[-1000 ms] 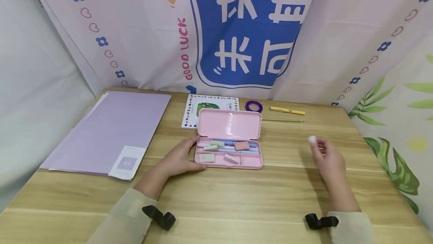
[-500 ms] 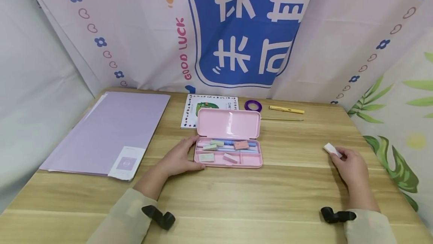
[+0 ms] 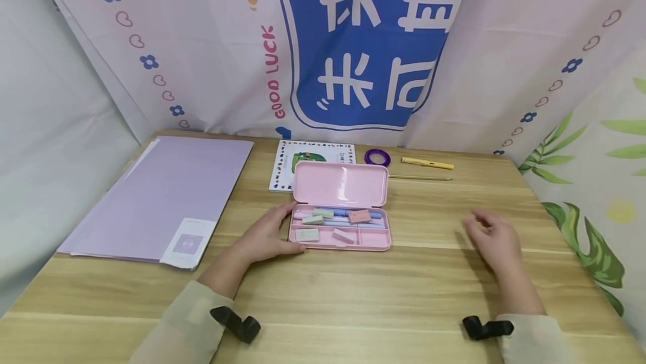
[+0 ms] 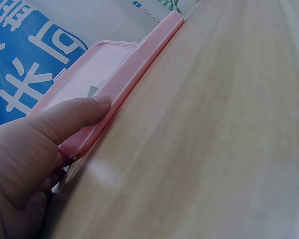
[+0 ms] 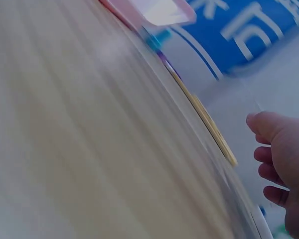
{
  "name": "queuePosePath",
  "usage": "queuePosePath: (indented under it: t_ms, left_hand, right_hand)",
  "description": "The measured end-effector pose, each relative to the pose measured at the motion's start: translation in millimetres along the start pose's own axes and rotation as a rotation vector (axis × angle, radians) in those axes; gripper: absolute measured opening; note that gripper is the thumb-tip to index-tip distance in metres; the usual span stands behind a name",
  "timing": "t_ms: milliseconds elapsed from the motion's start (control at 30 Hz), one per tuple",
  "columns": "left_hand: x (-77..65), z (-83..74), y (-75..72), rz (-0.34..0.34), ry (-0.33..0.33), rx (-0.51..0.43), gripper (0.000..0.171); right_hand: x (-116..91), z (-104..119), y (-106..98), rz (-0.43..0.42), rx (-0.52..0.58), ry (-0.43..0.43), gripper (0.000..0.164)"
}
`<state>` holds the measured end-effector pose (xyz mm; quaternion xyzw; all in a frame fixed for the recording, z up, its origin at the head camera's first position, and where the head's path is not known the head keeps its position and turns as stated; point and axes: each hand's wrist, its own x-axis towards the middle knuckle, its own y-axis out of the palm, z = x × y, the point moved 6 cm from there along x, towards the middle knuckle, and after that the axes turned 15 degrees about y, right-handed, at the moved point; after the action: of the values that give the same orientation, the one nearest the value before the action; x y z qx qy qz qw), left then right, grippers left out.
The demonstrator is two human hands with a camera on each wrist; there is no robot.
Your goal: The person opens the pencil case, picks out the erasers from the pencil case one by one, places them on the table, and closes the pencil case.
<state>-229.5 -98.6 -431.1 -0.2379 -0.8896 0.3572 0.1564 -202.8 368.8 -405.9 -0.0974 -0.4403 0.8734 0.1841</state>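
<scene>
An open pink pencil case (image 3: 375,239) lies in the middle of the table in the head view, its lid raised at the back. Green and pink erasers (image 3: 360,216) and blue pens (image 3: 341,212) are inside. My left hand (image 3: 267,235) rests at the case's left end, thumb on the front edge; in the left wrist view the thumb (image 4: 74,117) lies along its pink side. My right hand (image 3: 494,243) is to the right of the case, over the table, fingers curled and thumb against them. A faint pale edge shows at its thumb tip (image 5: 254,119); the white eraser is otherwise hidden.
A purple folder (image 3: 171,196) lies at the left. Behind the case are a booklet (image 3: 282,167), a purple tape roll (image 3: 377,157), a yellow pen (image 3: 428,164) and a thin gold stick (image 3: 421,178). A printed curtain (image 3: 454,100) hangs at the table's back.
My right hand moved right, then back left. The white eraser, plain at its fingertips before, is now out of sight in the head view. The left hand and case have stayed put.
</scene>
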Motion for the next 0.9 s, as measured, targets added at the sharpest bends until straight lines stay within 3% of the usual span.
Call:
queuePosePath:
  t_ms: [167, 433, 600, 900]
  left_hand:
    - [-0.3, 0.0, -0.4, -0.005, 0.009, -0.001, 0.105]
    - [0.2, -1.0, -0.1, -0.008, 0.014, -0.013, 0.103]
    - [0.6, -1.9, 1.0, 0.0, 0.007, -0.015, 0.104]
    - [-0.1, -2.9, -0.1, -0.003, 0.001, -0.008, 0.103]
  right_hand:
    - [-19, 62, 42, 0.092, 0.04, -0.203, 0.043]
    - [-48, 140, 101, 0.219, -0.008, -0.417, 0.04]
    - [-54, 157, 117, 0.239, -0.077, -0.456, 0.043]
    - [-51, 160, 123, 0.264, -0.1, -0.416, 0.032]
